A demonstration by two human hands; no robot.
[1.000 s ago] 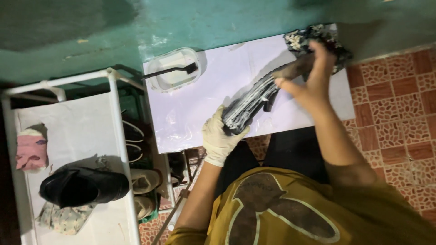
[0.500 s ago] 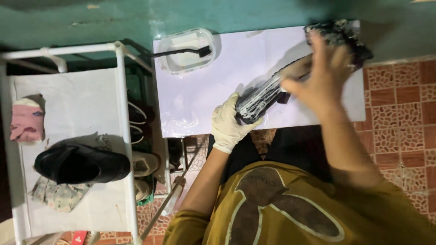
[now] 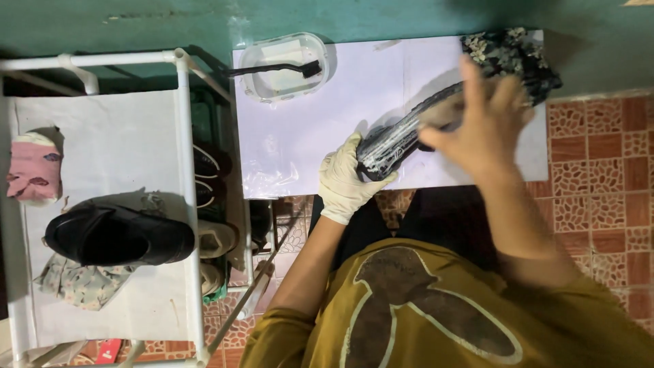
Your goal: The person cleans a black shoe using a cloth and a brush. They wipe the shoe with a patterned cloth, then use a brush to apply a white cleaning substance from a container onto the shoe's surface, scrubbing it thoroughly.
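My left hand [image 3: 349, 178], in a pale glove, grips one end of a black shoe [image 3: 402, 136] turned sole-up over the white board [image 3: 300, 136]. My bare right hand [image 3: 485, 129] is on the shoe's other end and looks blurred; a bit of tan material shows under its fingers, and I cannot tell whether the fingers grip it. A dark patterned cloth [image 3: 511, 58] lies bunched at the board's far right corner, just beyond my right hand.
A clear plastic tub [image 3: 283, 68] with a black brush [image 3: 272, 68] across it sits at the board's far left. A white rack [image 3: 184, 204] on the left holds another black shoe [image 3: 119, 238], a pink item [image 3: 34, 170], a floral cloth [image 3: 75, 283] and sandals lower down.
The view has drifted, shifting everything in frame. My right hand has slid along the shoe's sole, and my left hand keeps its hold on the same end.
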